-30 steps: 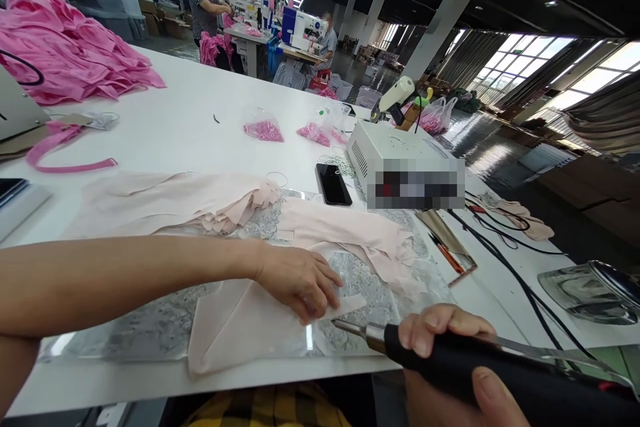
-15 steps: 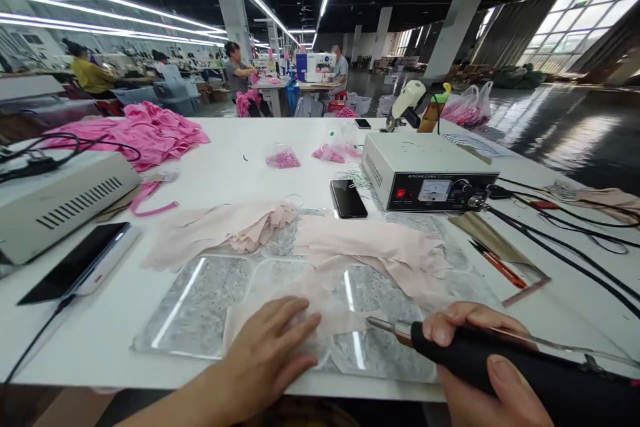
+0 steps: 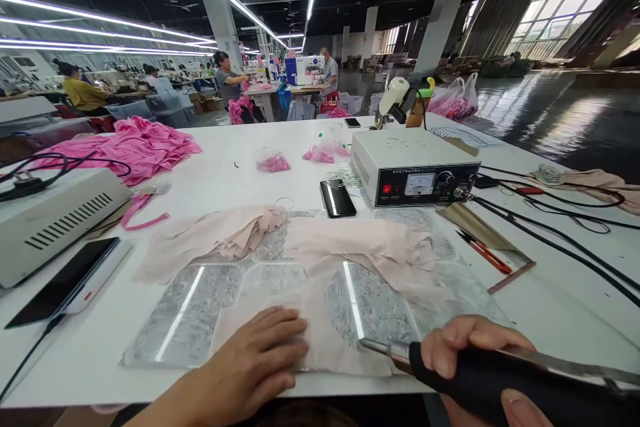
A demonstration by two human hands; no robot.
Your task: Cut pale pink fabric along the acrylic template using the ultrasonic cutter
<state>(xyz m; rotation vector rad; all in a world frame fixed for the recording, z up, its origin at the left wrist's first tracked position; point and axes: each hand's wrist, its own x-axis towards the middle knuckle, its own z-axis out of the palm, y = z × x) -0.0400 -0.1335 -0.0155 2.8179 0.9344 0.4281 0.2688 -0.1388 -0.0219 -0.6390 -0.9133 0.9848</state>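
Note:
My left hand [image 3: 253, 363] lies flat, fingers spread, on a pale pink fabric piece [image 3: 320, 333] that rests on a scratched glass plate [image 3: 200, 307] at the table's near edge. My right hand [image 3: 480, 360] is wrapped round the black handle of a cutting tool [image 3: 500, 380]; its metal tip [image 3: 375, 347] touches the fabric's right edge. Two piles of pale pink cut pieces [image 3: 235, 233] [image 3: 370, 247] lie on the far side of the plate.
A white control box [image 3: 410, 163] with black cables [image 3: 550, 240] stands behind, a black phone [image 3: 338, 198] beside it. Another box [image 3: 50, 220] and phone [image 3: 65, 273] sit left. Bright pink fabric [image 3: 125, 147], bead bags [image 3: 273, 162], scissors [image 3: 483, 250]. People work at sewing tables far back.
The view has lifted and turned left. My left arm, earlier reaching across from the left, now comes from below with the hand flat on the fabric. The tool's tip stays by the fabric edge.

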